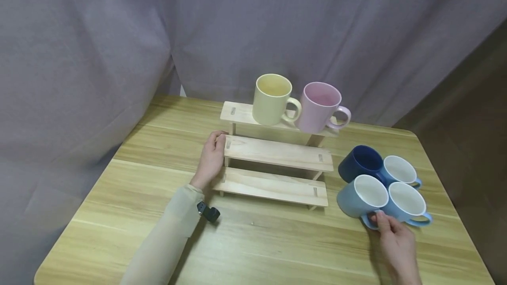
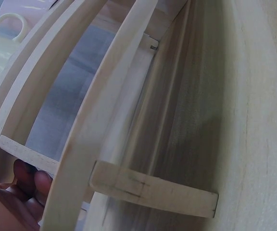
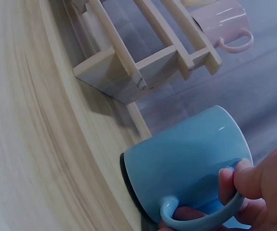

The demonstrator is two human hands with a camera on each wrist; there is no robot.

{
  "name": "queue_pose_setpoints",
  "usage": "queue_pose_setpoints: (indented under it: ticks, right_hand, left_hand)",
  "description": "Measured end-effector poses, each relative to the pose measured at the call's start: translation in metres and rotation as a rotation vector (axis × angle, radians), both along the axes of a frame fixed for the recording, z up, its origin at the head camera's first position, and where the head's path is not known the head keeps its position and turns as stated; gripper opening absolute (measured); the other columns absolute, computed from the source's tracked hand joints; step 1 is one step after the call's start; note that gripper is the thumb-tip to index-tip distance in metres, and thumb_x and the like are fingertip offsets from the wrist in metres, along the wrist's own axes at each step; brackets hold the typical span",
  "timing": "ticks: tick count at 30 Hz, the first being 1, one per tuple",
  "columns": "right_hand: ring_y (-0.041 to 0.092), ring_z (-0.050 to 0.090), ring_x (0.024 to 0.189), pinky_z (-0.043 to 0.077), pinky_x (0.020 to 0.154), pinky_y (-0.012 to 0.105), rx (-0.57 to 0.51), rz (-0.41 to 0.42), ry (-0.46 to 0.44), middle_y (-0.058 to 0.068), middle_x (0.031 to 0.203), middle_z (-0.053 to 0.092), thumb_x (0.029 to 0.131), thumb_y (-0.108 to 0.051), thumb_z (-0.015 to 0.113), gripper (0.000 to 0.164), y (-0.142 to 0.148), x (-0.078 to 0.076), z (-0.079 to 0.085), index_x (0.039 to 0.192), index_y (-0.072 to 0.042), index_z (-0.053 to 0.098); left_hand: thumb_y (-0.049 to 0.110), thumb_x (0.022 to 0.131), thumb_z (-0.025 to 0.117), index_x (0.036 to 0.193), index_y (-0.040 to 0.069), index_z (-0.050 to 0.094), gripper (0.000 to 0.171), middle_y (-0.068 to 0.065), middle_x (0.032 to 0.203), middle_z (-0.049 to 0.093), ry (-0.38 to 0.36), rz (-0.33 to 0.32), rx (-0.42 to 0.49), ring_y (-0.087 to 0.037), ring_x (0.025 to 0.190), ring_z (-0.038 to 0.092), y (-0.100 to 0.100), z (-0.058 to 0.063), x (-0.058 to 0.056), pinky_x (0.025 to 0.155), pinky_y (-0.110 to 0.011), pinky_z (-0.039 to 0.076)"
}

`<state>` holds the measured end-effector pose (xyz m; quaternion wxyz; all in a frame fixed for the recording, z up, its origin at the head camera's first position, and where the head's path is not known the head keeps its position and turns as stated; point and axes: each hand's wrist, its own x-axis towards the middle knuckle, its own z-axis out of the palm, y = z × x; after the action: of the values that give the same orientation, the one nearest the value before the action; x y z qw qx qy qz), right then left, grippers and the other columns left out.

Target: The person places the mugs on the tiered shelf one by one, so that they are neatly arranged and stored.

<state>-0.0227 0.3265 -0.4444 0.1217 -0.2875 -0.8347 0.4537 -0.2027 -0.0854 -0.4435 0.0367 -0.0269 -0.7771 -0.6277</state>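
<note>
At the left end of a three-tier wooden rack point(image 1: 277, 152), my left hand point(image 1: 211, 158) holds the side by the middle shelf. Its fingers point(image 2: 42, 183) curl around the side piece in the left wrist view. My right hand point(image 1: 398, 243) pinches the handle of a light blue mug point(image 1: 351, 199), which stands upright at the right of the rack. The right wrist view shows thumb and fingers around the handle of this mug point(image 3: 186, 159). Its base looks on or very near the table; I cannot tell which.
On the top shelf stand a yellow mug point(image 1: 267, 107) and a pink mug point(image 1: 314, 113). Close around the gripped mug are a dark blue mug point(image 1: 350, 166) and two light blue mugs, one behind point(image 1: 400, 169) and one beside point(image 1: 408, 201). Grey curtains point(image 1: 253, 34) hang behind the wooden table point(image 1: 257, 250).
</note>
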Motion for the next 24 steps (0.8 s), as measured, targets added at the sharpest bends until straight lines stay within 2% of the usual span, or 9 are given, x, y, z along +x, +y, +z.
queue_pose_setpoints:
  ticks: [3,5,12,17,21,24]
  right_hand:
    - [-0.008,0.047,0.081,0.037,0.07,0.009,-0.001,-0.015,-0.003,-0.028,0.074,0.055,0.102,-0.032,0.05,0.044,0.002,0.003,0.002,0.096,0.007,0.068]
    - [-0.007,0.048,0.081,0.039,0.07,0.009,-0.012,-0.018,0.002,-0.027,0.075,0.055,0.101,-0.032,0.05,0.041,0.003,0.005,0.004,0.092,0.004,0.069]
    - [-0.01,0.053,0.078,0.045,0.067,0.007,-0.074,-0.025,0.024,-0.023,0.075,0.058,0.101,-0.03,0.051,0.034,0.003,0.009,0.013,0.087,-0.006,0.07]
    - [-0.011,0.051,0.079,0.043,0.068,0.006,-0.057,-0.037,0.018,-0.024,0.074,0.058,0.101,-0.031,0.051,0.031,0.003,0.012,0.02,0.086,-0.011,0.07]
    - [-0.013,0.05,0.079,0.042,0.068,0.005,-0.031,-0.038,0.017,-0.026,0.074,0.057,0.101,-0.031,0.052,0.03,0.003,0.014,0.025,0.086,-0.012,0.069]
    - [-0.013,0.053,0.078,0.044,0.067,0.006,-0.1,-0.038,0.05,-0.025,0.075,0.059,0.1,-0.029,0.053,0.027,0.002,0.015,0.028,0.083,-0.016,0.069]
  left_hand:
    - [0.036,0.106,0.034,0.129,0.011,0.052,0.038,-0.006,0.078,0.044,0.003,-0.001,0.004,-0.019,0.063,0.041,0.0,0.001,0.0,0.059,-0.035,0.04]
    - [0.035,0.106,0.035,0.129,0.011,0.052,0.038,-0.004,0.084,0.048,0.004,0.006,-0.003,-0.017,0.07,0.046,0.0,0.001,0.001,0.065,-0.033,0.043]
    - [0.035,0.106,0.034,0.129,0.011,0.052,0.037,-0.009,0.086,0.049,-0.007,0.002,-0.004,-0.023,0.071,0.047,0.0,0.002,0.001,0.065,-0.037,0.043]
    - [0.034,0.106,0.035,0.127,0.01,0.052,0.036,-0.008,0.109,0.058,0.0,0.005,0.005,-0.021,0.095,0.056,0.0,0.001,0.001,0.081,-0.039,0.047]
    - [0.035,0.106,0.034,0.128,0.011,0.052,0.036,-0.01,0.093,0.053,0.001,0.003,-0.001,-0.022,0.082,0.052,0.0,0.001,0.001,0.074,-0.039,0.046]
    - [0.035,0.106,0.034,0.128,0.011,0.052,0.037,-0.009,0.082,0.046,0.005,-0.004,-0.002,-0.021,0.068,0.045,0.0,0.0,0.001,0.064,-0.037,0.044]
